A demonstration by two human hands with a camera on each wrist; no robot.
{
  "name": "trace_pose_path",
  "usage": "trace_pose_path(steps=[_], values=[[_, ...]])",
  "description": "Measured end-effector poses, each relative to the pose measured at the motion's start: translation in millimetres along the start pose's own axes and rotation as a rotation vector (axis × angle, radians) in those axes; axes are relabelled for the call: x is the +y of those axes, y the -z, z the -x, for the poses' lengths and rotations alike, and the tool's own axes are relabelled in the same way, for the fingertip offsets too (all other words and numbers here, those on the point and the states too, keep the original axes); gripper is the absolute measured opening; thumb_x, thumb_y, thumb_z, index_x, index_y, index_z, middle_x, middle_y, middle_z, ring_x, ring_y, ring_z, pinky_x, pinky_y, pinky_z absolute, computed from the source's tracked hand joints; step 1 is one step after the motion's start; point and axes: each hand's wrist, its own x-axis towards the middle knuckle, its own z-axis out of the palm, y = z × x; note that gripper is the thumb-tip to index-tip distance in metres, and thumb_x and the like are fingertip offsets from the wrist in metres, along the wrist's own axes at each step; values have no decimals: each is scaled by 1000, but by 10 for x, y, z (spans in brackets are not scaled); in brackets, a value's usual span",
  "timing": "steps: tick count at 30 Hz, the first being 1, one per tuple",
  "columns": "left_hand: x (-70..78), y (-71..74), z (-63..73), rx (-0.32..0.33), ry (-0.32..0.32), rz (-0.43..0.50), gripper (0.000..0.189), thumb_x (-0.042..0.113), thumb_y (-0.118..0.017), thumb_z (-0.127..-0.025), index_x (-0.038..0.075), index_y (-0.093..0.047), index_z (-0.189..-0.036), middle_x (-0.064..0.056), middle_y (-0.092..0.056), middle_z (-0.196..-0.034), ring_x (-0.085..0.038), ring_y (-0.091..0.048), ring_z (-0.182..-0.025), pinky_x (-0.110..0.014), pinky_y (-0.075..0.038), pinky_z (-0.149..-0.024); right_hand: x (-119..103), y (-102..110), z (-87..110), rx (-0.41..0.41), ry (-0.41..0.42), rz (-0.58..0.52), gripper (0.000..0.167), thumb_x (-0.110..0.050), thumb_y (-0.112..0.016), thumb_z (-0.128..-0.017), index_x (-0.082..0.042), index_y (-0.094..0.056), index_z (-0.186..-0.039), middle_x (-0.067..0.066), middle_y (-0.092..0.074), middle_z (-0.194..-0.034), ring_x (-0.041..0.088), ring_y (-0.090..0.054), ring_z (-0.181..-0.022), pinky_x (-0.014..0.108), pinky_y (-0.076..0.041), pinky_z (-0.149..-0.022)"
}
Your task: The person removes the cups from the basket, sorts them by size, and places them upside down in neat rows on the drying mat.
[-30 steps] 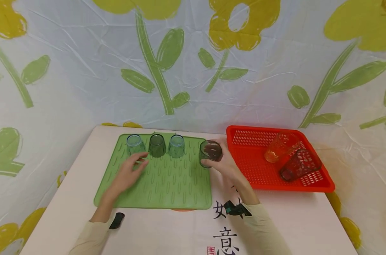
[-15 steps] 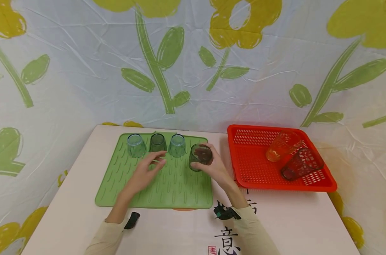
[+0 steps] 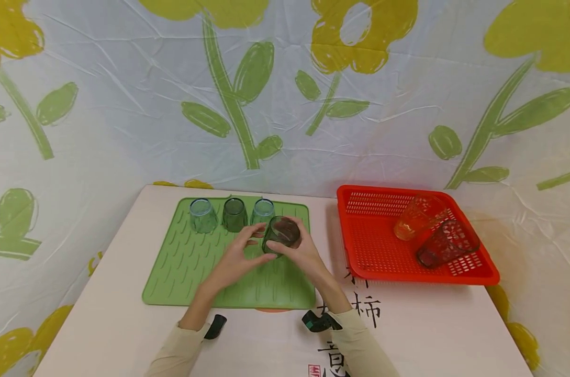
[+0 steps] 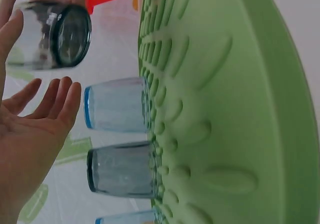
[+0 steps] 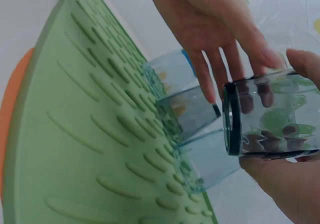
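My right hand (image 3: 308, 256) grips a dark grey drinking glass (image 3: 282, 235) above the right half of the green ridged mat (image 3: 176, 277). The left hand (image 3: 234, 262) is spread at the glass's left side, thumb and fingers apart around it. In the left wrist view, a gap shows between the left fingers (image 4: 60, 96) and this glass. Behind the hands, a row of glasses stands on the mat: a bluish one (image 3: 203, 217), a dark grey one (image 3: 235, 215) and another bluish one (image 3: 263, 209), partly hidden by the left fingers and held glass.
To the right is a red perforated plastic basket (image 3: 374, 275). Inside lie a clear patterned glass (image 3: 414, 217) and a dark patterned tumbler (image 3: 447, 245), both tilted. A flower-printed cloth (image 3: 285, 99) hangs behind the table, whose white cover (image 3: 256, 340) has black characters.
The right hand has carried the dark grey glass leftward from the mat's right edge. The left hand has moved right, from the glass row to beside the held glass.
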Motion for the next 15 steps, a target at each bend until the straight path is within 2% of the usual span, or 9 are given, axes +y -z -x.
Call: trace_pose_path(steps=[3, 6, 12, 15], values=[[15, -53, -13, 14, -10, -3, 77, 15, -84, -88, 11, -44, -153, -10, -51, -141, -27, -52, -130, -49, -49, -105, 14, -38, -2, 18, -4, -12, 74, -12, -79, -91, -12, -38, -152, 15, -49, -147, 32, -49, -136, 30, -48, -104], [19, -97, -19, 40, -28, -16, 79, 12, -86, -86, 7, -45, -152, -12, -53, -139, -29, -53, -128, -50, -50, -102, 28, -64, -4, 29, -3, -28, 73, -13, -78, -91, -12, -37, -153, 15, -49, -148, 30, -49, -135, 30, -48, -104], [-38, -185, -24, 73, -49, -129, 84, 15, -88, -84, 5, -41, -153, -14, -54, -142, -27, -52, -128, -47, -51, -98, 56, -89, -5, 18, 20, -80, 73, -12, -75, -93, -9, -35, -154, 16, -47, -150, 31, -45, -140, 37, -42, -112], [-44, -206, -20, 84, -62, -143, 83, 15, -87, -85, 4, -40, -153, -15, -54, -141, -28, -53, -127, -48, -50, -98, 62, -86, -6, 0, 51, -107, 74, -9, -73, -95, -8, -31, -156, 15, -44, -154, 30, -41, -145, 39, -37, -117]])
